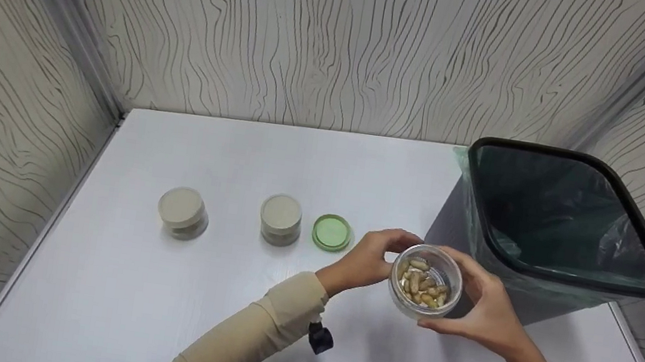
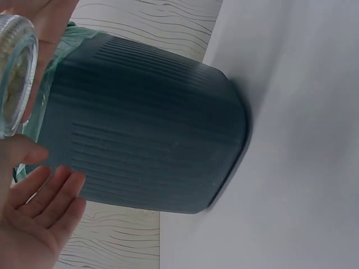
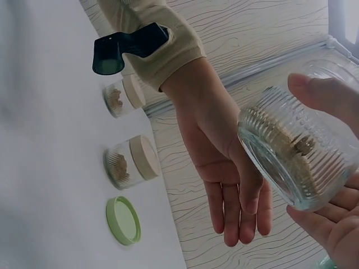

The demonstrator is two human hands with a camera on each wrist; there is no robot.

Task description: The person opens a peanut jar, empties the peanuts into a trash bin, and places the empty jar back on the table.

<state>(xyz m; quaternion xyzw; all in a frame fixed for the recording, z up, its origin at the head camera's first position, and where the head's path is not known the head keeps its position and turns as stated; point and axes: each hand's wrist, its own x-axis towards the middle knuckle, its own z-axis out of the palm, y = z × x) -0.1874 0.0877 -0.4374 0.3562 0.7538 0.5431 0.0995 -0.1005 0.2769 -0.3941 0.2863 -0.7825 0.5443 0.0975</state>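
Note:
My right hand [image 1: 487,308] grips a clear ribbed glass jar [image 1: 404,304] between thumb and fingers, off the table beside the bin. Unshelled peanuts [image 1: 421,286] lie inside the uncovered jar. My left hand [image 1: 372,256] is at the jar's left side. In the right wrist view, the left hand [image 3: 219,145] has its fingers straight and stands apart from the glass jar [image 3: 297,151]. A green lid [image 1: 331,233] lies on the table left of the hands.
Two jars with beige lids, a nearer one [image 1: 280,219] and a far-left one [image 1: 182,212], stand on the white table [image 1: 225,155]. A dark bin [image 1: 467,227] with a green liner stands at the right. Patterned walls [image 1: 292,38] enclose the table.

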